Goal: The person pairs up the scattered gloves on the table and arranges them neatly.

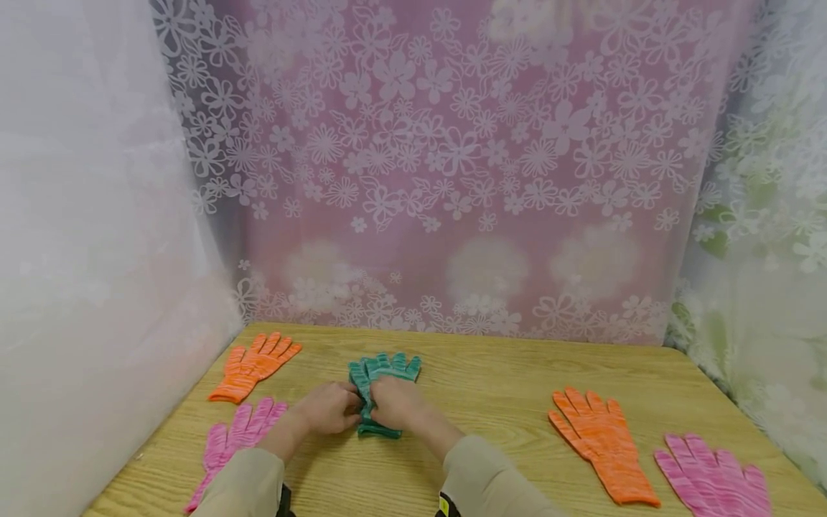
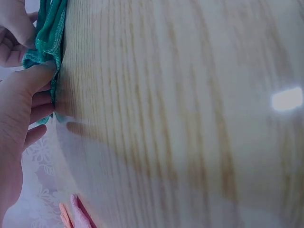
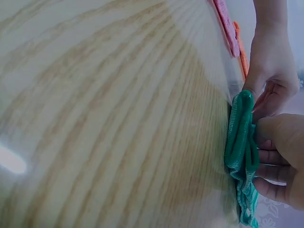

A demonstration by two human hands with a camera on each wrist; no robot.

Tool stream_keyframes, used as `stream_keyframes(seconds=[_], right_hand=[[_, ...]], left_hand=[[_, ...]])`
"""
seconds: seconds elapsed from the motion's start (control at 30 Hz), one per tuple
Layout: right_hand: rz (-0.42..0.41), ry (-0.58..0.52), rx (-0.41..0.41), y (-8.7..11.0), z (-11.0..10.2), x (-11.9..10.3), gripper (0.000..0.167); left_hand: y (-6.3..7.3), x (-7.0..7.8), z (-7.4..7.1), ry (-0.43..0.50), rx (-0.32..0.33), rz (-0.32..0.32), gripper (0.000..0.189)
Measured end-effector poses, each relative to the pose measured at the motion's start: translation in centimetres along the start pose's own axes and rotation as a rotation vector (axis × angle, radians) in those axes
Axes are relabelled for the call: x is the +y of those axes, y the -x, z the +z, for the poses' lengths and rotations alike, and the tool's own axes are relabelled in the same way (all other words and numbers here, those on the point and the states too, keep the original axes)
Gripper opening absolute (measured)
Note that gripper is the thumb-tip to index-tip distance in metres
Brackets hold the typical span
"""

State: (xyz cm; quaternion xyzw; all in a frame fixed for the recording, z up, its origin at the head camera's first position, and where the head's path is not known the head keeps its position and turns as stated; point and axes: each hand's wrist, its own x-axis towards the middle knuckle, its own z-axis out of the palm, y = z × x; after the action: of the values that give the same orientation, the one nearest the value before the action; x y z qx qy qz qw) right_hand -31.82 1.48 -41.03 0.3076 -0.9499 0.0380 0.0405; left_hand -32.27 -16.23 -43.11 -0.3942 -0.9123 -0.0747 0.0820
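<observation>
A pair of green knit gloves (image 1: 381, 370) lies stacked on the table, fingers pointing to the far side. My left hand (image 1: 331, 408) is at their left edge, and in the left wrist view its thumb and fingers pinch the green fabric (image 2: 50, 40). From the right, my right hand (image 1: 399, 403) reaches over the gloves and covers their middle. The right wrist view shows its thumb and fingertips gripping the upper layer near the folded cuffs (image 3: 240, 137). Part of the cuff area is hidden behind both hands.
To the left lie an orange glove (image 1: 252, 368) and a pink glove (image 1: 235, 434), partly under the left forearm. On the right are another orange glove (image 1: 604, 445) and another pink glove (image 1: 717, 477). Flowered curtains (image 1: 452, 179) hang behind the wooden table (image 1: 491, 402) and along its sides.
</observation>
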Motion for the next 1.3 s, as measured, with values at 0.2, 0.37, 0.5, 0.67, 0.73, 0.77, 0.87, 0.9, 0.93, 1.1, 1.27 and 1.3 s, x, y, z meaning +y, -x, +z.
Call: stream_keyframes(seconds=[0.2, 0.37, 0.5, 0.67, 0.73, 0.77, 0.87, 0.9, 0.93, 1.1, 1.27, 1.3], right_hand=[[0.003, 0.002, -0.014, 0.2, 0.4, -0.1, 0.011], [-0.034, -0.007, 0.001, 0.6, 0.5, 0.1, 0.023], [-0.077, -0.023, 0.028, 0.9, 0.0, 0.4, 0.010], [-0.131, -0.028, 0.012, 1.4, -0.8, 0.8, 0.017], [-0.166, -0.014, -0.011, 1.6, -1.0, 0.9, 0.016], [-0.195, -0.004, -0.017, 1.7, -1.1, 0.9, 0.014], [-0.252, 0.025, -0.021, 1.9, -1.0, 0.7, 0.010], [-0.260, 0.035, -0.021, 2.0, -0.8, 0.6, 0.009], [-0.262, 0.044, -0.016, 2.0, -0.7, 0.6, 0.008], [-0.247, 0.071, 0.014, 2.1, 0.0, 0.2, 0.005], [-0.258, 0.071, 0.010, 2.2, -0.3, 0.1, 0.006], [-0.263, 0.070, 0.010, 2.3, -0.3, 0.1, 0.006]], left_hand=[[0.0, 0.3, -0.1, -0.007, 0.008, -0.003, 0.012], [0.0, 0.4, -0.3, -0.079, 0.025, -0.003, 0.021], [0.0, 0.3, -1.1, -0.164, 0.034, -0.063, 0.028], [-0.6, -0.2, -2.3, -0.145, 0.020, -0.193, 0.017], [-1.0, -0.3, -2.7, -0.122, 0.022, -0.230, 0.013], [-1.3, -0.3, -2.9, -0.118, 0.023, -0.239, 0.012], [-1.9, -0.2, -3.1, -0.120, 0.007, -0.234, 0.010], [-2.1, -0.1, -3.1, -0.132, 0.000, -0.224, 0.011], [-2.3, 0.0, -3.0, -0.145, -0.011, -0.214, 0.012], [-3.0, 0.1, -1.9, -0.206, -0.068, -0.198, 0.013], [-3.2, -0.3, -0.9, -0.196, -0.101, -0.239, 0.011], [-3.2, -0.3, -0.8, -0.192, -0.103, -0.242, 0.011]])
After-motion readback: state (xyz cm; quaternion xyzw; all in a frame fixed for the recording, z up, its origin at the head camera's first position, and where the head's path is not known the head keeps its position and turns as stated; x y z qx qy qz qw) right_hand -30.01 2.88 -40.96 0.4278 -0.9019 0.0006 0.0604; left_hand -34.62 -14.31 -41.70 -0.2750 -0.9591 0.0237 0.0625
